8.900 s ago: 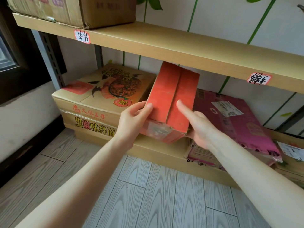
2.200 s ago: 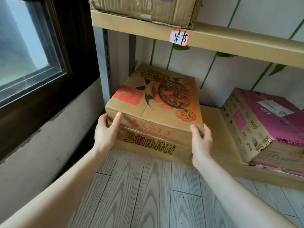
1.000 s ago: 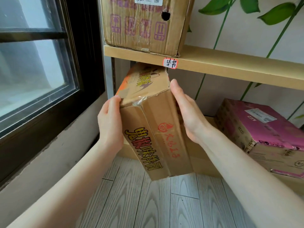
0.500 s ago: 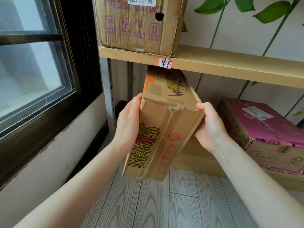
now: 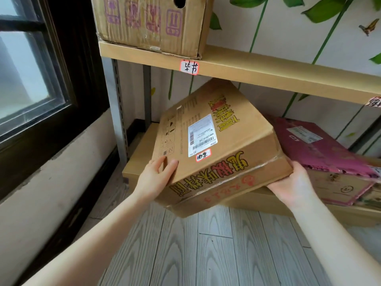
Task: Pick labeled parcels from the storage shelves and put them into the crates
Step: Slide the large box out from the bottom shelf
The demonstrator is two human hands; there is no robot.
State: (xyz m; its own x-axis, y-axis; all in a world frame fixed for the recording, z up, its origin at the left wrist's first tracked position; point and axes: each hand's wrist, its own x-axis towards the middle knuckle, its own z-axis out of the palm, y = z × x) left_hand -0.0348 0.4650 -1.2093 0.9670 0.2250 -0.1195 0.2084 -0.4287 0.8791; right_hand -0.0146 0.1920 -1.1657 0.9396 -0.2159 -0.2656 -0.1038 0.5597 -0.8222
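A brown cardboard parcel (image 5: 226, 145) with yellow and red lettering is held tilted in front of the bottom shelf (image 5: 140, 153). Its upturned face carries a white shipping label (image 5: 202, 134) and a small red-edged sticker (image 5: 203, 155). My left hand (image 5: 156, 178) grips the parcel's near left corner, thumb and fingers on the top face. My right hand (image 5: 292, 184) holds the near right corner from below, fingers hidden under the parcel. No crate is in view.
A pink parcel (image 5: 321, 149) lies on the bottom shelf at the right, on other flat boxes. The upper shelf (image 5: 268, 75) carries a brown box (image 5: 150, 21) and a handwritten tag (image 5: 189, 67). A dark window frame (image 5: 68, 79) and wall stand left; grey plank floor (image 5: 206, 254) lies below.
The parcel has been turned from standing on end to lying tilted, label face up. My left hand moved to the near left corner and my right hand dropped under the right corner.
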